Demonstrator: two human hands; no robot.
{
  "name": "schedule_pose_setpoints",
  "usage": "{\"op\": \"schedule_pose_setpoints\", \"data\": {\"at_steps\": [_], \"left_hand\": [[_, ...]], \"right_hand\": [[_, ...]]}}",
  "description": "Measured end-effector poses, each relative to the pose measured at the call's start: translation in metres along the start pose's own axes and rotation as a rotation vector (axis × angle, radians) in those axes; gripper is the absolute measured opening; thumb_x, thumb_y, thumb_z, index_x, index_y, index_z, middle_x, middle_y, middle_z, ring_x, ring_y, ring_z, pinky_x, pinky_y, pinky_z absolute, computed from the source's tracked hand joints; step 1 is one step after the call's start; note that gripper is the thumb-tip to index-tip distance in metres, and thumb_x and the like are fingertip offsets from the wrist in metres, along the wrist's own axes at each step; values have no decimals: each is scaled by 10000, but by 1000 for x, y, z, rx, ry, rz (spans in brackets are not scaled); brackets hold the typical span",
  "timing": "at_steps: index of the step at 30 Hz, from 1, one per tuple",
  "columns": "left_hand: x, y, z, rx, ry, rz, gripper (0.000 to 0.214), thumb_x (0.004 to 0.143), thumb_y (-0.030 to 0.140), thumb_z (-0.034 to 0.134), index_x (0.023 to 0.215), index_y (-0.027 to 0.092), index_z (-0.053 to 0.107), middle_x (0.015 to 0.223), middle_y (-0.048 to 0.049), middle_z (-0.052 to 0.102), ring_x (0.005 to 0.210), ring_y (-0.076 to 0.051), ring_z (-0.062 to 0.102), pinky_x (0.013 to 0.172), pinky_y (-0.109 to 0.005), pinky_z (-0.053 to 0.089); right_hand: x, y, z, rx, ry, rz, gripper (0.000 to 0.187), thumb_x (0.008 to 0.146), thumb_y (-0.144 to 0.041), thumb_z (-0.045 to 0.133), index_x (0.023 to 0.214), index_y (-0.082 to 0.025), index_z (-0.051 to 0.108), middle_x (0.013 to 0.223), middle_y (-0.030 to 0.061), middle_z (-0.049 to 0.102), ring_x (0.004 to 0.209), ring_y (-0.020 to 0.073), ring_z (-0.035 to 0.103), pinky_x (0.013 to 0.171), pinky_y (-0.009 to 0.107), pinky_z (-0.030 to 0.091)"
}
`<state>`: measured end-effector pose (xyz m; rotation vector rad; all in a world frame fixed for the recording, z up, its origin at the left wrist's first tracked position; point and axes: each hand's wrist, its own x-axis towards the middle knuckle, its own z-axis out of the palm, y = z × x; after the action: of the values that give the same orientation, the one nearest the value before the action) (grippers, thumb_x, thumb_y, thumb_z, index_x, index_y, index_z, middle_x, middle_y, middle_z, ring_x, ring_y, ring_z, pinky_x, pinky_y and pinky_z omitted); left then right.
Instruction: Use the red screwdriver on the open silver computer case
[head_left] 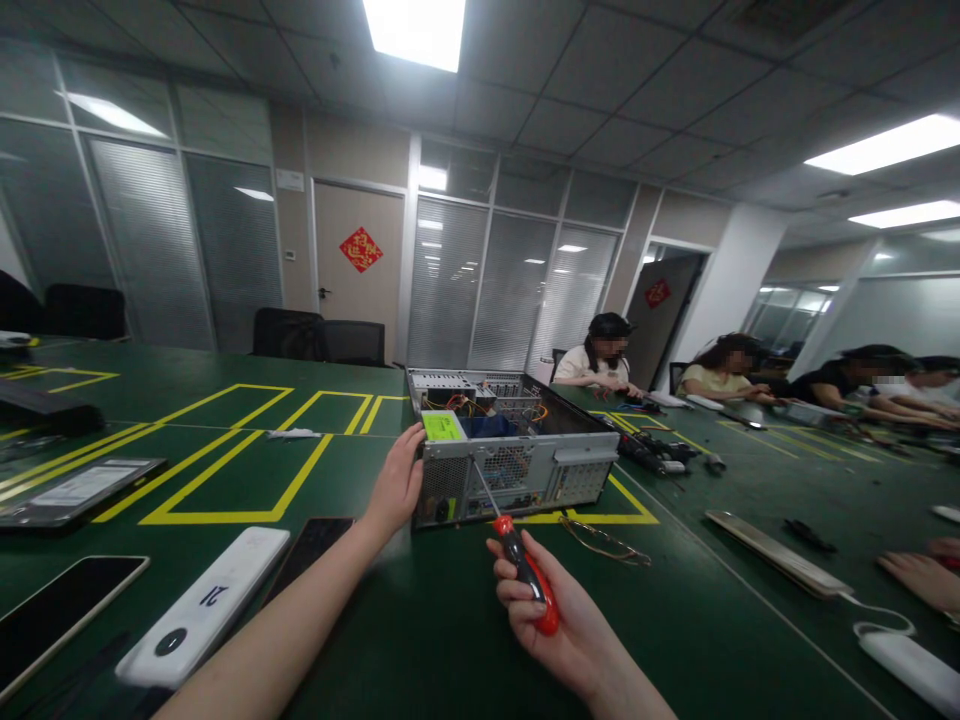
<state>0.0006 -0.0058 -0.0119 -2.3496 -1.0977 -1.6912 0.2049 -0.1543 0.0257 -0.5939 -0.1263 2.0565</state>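
An opened computer case (525, 462) lies on the green table, its rear panel facing me. Inside it, coloured wires and a power supply with a yellow-green label (442, 426) show. My left hand (397, 482) rests against the left side of the case, fingers laid out along its corner. In my right hand (551, 605) is a screwdriver (527, 578) with a red and black handle, fingers wrapped round it. Its shaft points up at the rear panel near the power supply; whether the tip touches a screw is too small to tell.
Left of me lie a white device marked 21 (206, 605), a phone (60, 620) and a flat drive (79, 492). Glasses (606, 541) sit before the case. Right are cables (649, 450) and a power bank (776, 552). Several people sit along the right side.
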Motion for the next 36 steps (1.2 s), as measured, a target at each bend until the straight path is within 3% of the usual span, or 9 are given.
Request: {"op": "schedule_pose_setpoints", "data": {"at_steps": [5,9,15,26,29,33,36], "left_hand": [[0,0,0,-6,-3,-7,424,927,251,290,1348,199,303,1400,-112,365,1322,-215,322,1092,-468,289],[-1,0,0,-5,-2,-9,425,928,252,287,1350,204,302,1403,-111,363,1323,-215,321,1092,-468,291],[0,0,0,11,-3,-5,422,928,253,292,1345,198,308,1399,-114,371,1319,-218,331,1086,-464,302],[-1,-2,1,16,5,2,418,930,251,290,1343,187,312,1394,-118,377,1313,-216,338,1085,-458,303],[-1,-1,1,21,6,0,421,929,255,290,1345,192,310,1393,-118,380,1311,-219,343,1081,-461,309],[-1,-1,1,7,4,-1,424,930,254,290,1349,194,304,1398,-113,370,1319,-213,330,1089,-459,298],[-1,-1,1,1,-5,-8,426,929,254,292,1351,195,300,1401,-114,364,1322,-213,323,1093,-459,291]], "right_hand": [[0,0,-1,3,49,35,245,902,-314,445,750,-123,469,578,-47,394,435,8,367,365,60,290],[1,-1,-2,-38,28,5,257,894,-351,447,799,-117,491,638,-8,472,487,32,426,381,83,311],[1,-1,-2,-38,16,-1,232,891,-343,443,870,-119,501,628,-16,473,487,42,413,387,99,294],[2,9,-5,-153,-56,14,256,857,-361,439,771,-132,515,577,-30,445,456,42,381,389,120,230],[8,21,-12,-267,-15,91,290,849,-389,413,760,-137,526,559,-29,458,418,38,358,384,132,212],[20,36,-23,-366,130,281,365,855,-423,332,751,-138,536,491,-32,445,380,53,371,376,142,214],[26,41,-28,-383,165,324,376,857,-430,320,737,-143,530,481,-32,449,372,55,375,375,140,219]]}}
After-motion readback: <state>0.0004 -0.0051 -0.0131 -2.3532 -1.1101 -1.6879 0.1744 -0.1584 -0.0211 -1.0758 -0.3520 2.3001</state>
